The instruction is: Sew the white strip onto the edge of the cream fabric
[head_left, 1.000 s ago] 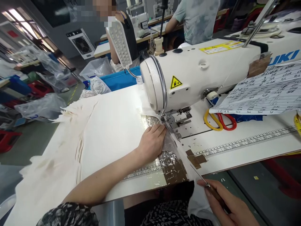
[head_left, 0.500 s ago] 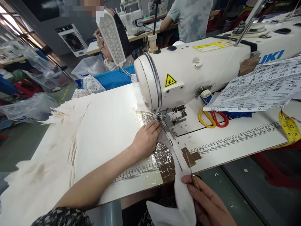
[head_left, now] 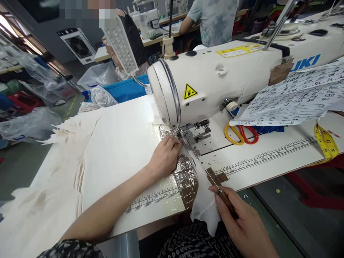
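My left hand (head_left: 167,154) rests on the machine bed, its bent fingers closed together on the white fabric just beside the presser foot (head_left: 178,134) of the sewing machine (head_left: 204,86). From there the white fabric (head_left: 205,202) runs toward me past a metal guide (head_left: 191,152) and droops over the table's front edge. Wrapped in my right hand (head_left: 236,215) is an awl (head_left: 227,201) with a wooden handle, its thin metal spike pointing up and left. The thumb and index finger are also at the fabric's edge.
Stacked cream fabric pieces (head_left: 61,165) lie on the left of the table. Scissors (head_left: 242,135) with yellow and red handles, a written sheet (head_left: 292,95) and a tape measure (head_left: 325,141) are on the right. An LED lamp (head_left: 120,44) stands behind; two people sit beyond.
The fabric has fed toward the needle, so less of it hangs off the edge. My right hand has moved up slightly with the awl. My left hand stays by the presser foot.
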The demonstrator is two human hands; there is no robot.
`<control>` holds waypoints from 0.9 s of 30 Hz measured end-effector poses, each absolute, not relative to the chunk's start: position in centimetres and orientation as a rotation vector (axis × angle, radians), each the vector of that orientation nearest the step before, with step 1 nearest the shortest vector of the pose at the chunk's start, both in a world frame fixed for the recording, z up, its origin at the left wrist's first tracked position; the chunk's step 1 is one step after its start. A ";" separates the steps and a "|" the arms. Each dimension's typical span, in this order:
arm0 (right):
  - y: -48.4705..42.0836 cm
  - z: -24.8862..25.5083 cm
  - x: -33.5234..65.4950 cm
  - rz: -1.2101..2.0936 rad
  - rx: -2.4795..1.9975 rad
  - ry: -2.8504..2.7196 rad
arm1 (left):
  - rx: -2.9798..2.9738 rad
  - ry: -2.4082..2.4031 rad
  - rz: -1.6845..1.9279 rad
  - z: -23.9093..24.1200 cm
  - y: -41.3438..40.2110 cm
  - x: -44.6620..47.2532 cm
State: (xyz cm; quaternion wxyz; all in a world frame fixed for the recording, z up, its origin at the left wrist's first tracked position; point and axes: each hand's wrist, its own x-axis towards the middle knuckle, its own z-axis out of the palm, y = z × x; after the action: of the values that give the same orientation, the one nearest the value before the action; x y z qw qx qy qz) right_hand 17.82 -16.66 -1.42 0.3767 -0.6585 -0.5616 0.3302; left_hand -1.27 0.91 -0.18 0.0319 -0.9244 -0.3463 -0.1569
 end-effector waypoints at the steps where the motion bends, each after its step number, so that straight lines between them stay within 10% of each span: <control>1: -16.5 -1.7 17.9 0.830 -1.662 -1.469 | -2.868 -1.038 -0.517 -0.2 0.9 -1.4; 27: -11.1 -0.8 17.2 0.055 -1.595 -2.075 | -2.912 -1.015 -0.655 -0.7 1.2 -1.7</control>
State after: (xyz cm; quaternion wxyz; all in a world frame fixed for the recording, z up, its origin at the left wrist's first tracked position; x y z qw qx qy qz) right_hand 17.24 -11.06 -0.77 0.2590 -0.5887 -0.7655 0.0203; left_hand -1.69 1.24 -0.68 -0.0056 -0.9237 -0.3218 -0.2078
